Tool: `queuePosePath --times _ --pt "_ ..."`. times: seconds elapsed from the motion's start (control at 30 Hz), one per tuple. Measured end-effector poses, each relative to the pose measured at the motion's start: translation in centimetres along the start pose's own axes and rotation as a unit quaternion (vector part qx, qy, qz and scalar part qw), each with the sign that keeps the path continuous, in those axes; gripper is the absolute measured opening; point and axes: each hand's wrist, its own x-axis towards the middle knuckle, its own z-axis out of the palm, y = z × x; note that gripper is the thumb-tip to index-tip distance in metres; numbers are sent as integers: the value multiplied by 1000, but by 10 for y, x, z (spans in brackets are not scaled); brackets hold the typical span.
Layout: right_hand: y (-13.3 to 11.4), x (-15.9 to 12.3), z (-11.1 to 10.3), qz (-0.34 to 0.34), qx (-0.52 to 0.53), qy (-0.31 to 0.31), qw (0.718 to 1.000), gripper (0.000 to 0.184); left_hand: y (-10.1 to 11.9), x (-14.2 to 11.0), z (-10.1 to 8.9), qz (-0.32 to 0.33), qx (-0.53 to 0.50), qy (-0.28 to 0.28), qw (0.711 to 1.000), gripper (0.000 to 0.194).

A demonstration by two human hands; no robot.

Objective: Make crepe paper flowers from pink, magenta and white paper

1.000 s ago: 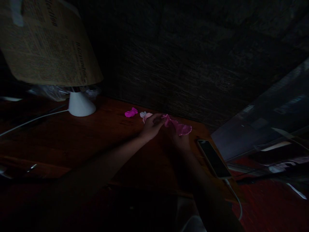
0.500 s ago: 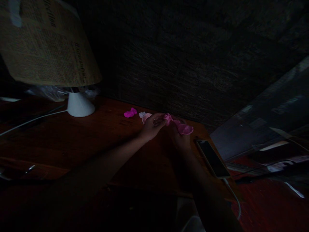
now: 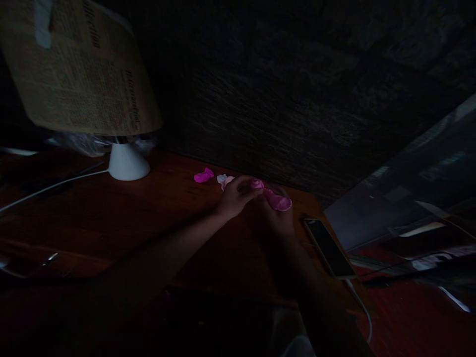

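Both hands work on a pink piece (image 3: 279, 202) above the table (image 3: 167, 196): the left hand (image 3: 237, 194) pinches its gathered end, and the right hand (image 3: 279, 220) appears closed around its trailing length. One end is bunched into a bud-like knot; the broader, cupped end remains loose. Crumpled magenta (image 3: 203, 175) and white (image 3: 221, 178) pieces lie apart from the grip. All look thin, soft and papery; the wood is smooth.

The left hand (image 3: 234, 196) and right hand (image 3: 280, 221) hold a crumpled pink piece (image 3: 278, 201) in their fingers; a magenta scrap (image 3: 204, 175) lies left of the fingers, a phone (image 3: 329, 248) right.
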Motion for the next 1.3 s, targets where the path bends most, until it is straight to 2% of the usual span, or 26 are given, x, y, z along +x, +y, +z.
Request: queuePosePath --times 0.2,0.33,0.43,0.6,0.73,0.97,1.13,1.3 --pt "3 1 -3 -13 -35 -19 999 27 -2 -2 0 14 10 -10 1000 37" --pt "12 0 -4 -6 -53 1 999 29 -1 -4 1 36 50 -39 997 29" --pt "13 0 -4 -8 -63 8 998 29 0 -6 1 44 82 -25 995 25" --pt "5 1 -5 -53 -104 2 993 29 -1 -6 1 65 116 17 991 26" --pt "-1 1 -5 -79 -131 12 988 30 -1 -6 2 57 86 33 994 32" --pt "-5 0 -2 -97 -135 -15 986 35 2 -6 3 27 50 49 997 31" --pt "2 0 -2 -82 -118 6 990 32 -2 -7 2 33 53 7 998 32" --pt "11 1 -2 -45 -110 46 992 23 -3 -8 0 55 122 -12 991 25"
